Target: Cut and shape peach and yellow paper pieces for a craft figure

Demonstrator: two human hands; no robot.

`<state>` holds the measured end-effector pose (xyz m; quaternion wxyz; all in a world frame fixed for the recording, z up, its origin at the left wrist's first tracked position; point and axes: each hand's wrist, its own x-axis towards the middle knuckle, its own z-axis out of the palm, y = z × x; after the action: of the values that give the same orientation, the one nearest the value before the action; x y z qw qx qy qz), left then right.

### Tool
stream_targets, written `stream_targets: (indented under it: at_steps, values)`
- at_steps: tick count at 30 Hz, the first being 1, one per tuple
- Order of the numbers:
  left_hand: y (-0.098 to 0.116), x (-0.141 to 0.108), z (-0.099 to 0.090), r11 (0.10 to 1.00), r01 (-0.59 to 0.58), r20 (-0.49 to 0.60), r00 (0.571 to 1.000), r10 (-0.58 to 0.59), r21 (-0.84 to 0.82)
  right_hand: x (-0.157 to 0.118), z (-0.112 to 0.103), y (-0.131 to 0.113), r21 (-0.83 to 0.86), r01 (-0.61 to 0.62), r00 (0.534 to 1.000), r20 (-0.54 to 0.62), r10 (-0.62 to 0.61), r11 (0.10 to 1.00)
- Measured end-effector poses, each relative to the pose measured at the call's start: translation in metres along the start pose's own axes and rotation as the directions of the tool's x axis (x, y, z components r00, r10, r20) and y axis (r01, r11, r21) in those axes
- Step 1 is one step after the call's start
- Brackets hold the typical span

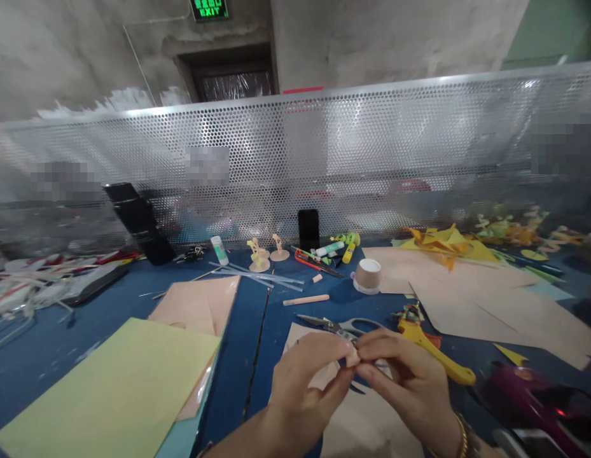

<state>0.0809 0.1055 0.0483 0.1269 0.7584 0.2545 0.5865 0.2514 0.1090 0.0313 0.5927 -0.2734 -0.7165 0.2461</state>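
Paper piece, small and peach-coloured, sits between the left hand and right hand, over the bench; each grip is clamped on it, thumb against finger, presumably because so slight a thing needs steadying from both sides. Scissors lie just beyond, probably for easy reach. The piece looks plain and folded or curled, though fingers hide much of its shape.

An exit sign glows above a perforated panel; apparently a phone stands near it.
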Motion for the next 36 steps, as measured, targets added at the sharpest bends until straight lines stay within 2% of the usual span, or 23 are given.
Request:
stream_targets:
  at_steps: [6,8,10,13,16,18,20,22,25,31,36]
  values:
    - [0.003,-0.001,0.004,0.990,0.113,-0.076,0.990,-0.119,-0.078,-0.002,-0.001,0.002,0.051,-0.042,0.999,0.027,0.040,0.998]
    - [0.003,0.000,0.006,0.958,0.225,-0.092,0.966,-0.243,-0.179,-0.003,-0.001,0.001,0.063,-0.062,0.998,0.030,0.060,0.996]
    - [0.002,0.002,0.007,0.862,0.410,-0.061,0.893,-0.446,-0.297,-0.002,-0.001,0.000,0.083,-0.088,0.996,0.022,0.087,0.993]
    - [0.000,0.005,0.008,0.624,0.647,0.033,0.705,-0.708,-0.438,0.001,0.001,0.000,0.095,-0.135,0.991,0.006,0.135,0.986]
    - [-0.003,0.007,0.010,0.406,0.719,0.132,0.564,-0.815,-0.564,0.005,0.002,0.002,0.047,-0.152,0.988,-0.020,0.153,0.987]
    - [-0.005,0.006,0.010,0.294,0.731,0.192,0.501,-0.844,-0.616,0.006,0.002,0.003,0.030,-0.175,0.983,-0.045,0.177,0.984]
    - [-0.007,0.005,0.011,0.227,0.734,0.229,0.465,-0.855,-0.640,0.005,0.002,0.005,0.060,-0.221,0.972,-0.066,0.225,0.973]
    - [-0.008,0.003,0.011,0.210,0.733,0.240,0.457,-0.856,-0.646,0.005,0.002,0.007,0.113,-0.270,0.956,-0.091,0.280,0.956]
    - [-0.008,0.002,0.012,0.237,0.736,0.227,0.470,-0.853,-0.634,0.005,0.001,0.009,0.158,-0.301,0.942,-0.103,0.318,0.941]
    - [0.004,0.008,0.013,0.325,0.738,0.174,0.510,-0.842,-0.591,0.008,0.000,0.008,0.171,-0.293,0.951,-0.050,0.305,0.941]
    - [0.005,0.008,0.012,0.403,0.720,0.146,0.568,-0.810,-0.565,0.007,0.001,0.006,0.145,-0.258,0.963,-0.045,0.267,0.955]
